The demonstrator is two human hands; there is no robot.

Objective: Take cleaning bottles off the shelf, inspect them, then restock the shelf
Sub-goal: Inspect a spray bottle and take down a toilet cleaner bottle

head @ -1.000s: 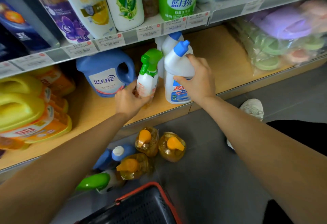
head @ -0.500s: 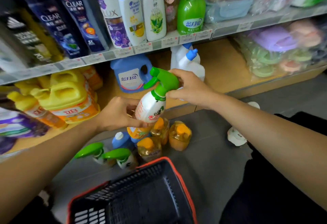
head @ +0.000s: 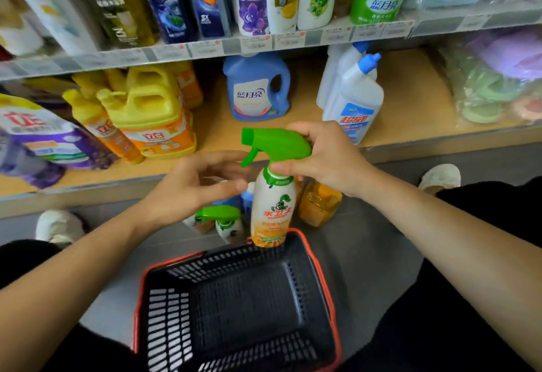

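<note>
Right hand (head: 325, 157) grips spray bottle (head: 271, 207) at the trigger neck, hung upright above the basket (head: 322, 277), label readable for inspection. Left hand (head: 190, 186) loose, fingers apart, holding nothing.

The spray bottle (head: 271, 207) hangs from the right hand (head: 328, 157) over the basket's (head: 243, 298) far rim, with the left hand (head: 190, 186) just left of it. Behind, floor bottles (head: 319, 204) cluster (partly hidden). On the lower shelf (head: 410, 101) beyond: jugs (head: 149, 113) left, a handled jug (head: 258, 90) centre, angled-neck bottles (head: 355, 98) right.
</note>
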